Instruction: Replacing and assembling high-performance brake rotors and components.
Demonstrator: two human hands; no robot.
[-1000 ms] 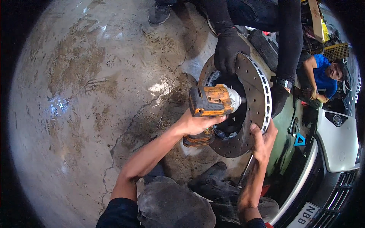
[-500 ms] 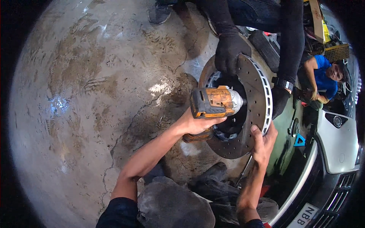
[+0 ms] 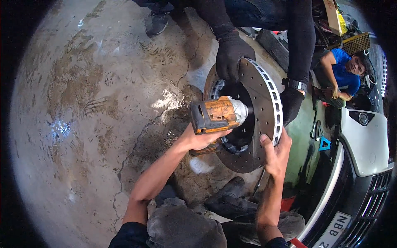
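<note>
My left hand point(image 3: 202, 137) is wrapped round the grip of an orange and black impact wrench point(image 3: 221, 113). The tool's nose points into the dark centre of a drilled, vented brake disc point(image 3: 257, 124); its tip is hidden there, so contact cannot be told. With the thumb on the face and the fingers behind the rim, my right hand point(image 3: 276, 153) grips the disc's lower right edge. The disc stands upright, tilted. Across from me, a co-worker's black-gloved hand point(image 3: 233, 56) holds its upper edge, and the other gloved hand point(image 3: 290, 106) is at its right side.
A person in a blue shirt point(image 3: 346, 70) sits at the right. Below them are a pale car's front bumper point(image 3: 366, 144) and a blue triangular piece point(image 3: 325, 144). A yellow crate point(image 3: 356, 43) stands at the upper right. Stained, cracked concrete floor point(image 3: 82, 136) spreads to the left.
The disc, the impact wrench and both my hands appear shifted left in the view, as does the background. My grips and the co-worker's hold look the same.
</note>
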